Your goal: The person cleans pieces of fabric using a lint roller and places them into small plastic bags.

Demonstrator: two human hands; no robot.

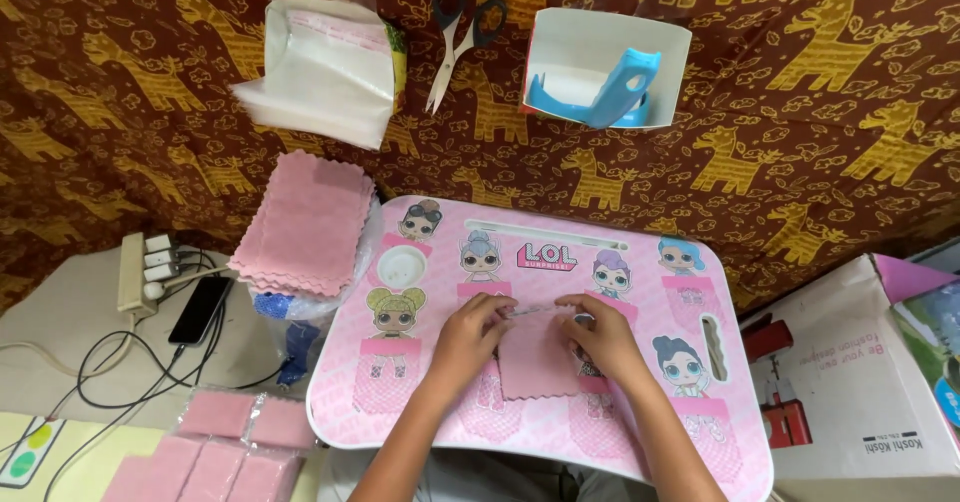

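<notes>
A pink square cloth with zigzag edges lies in the middle of a pink lap table printed with cartoon dolls. My left hand pinches its upper left corner. My right hand pinches its upper right edge, where a thin clear wrapper seems to sit between the fingers. Both hands rest on the tabletop.
A stack of pink cloths sits left of the table. Bagged pink cloths lie at the lower left. Behind are clear bags in a white box, scissors, a white box holding a blue tape dispenser, a phone, a power strip, and a cardboard box at right.
</notes>
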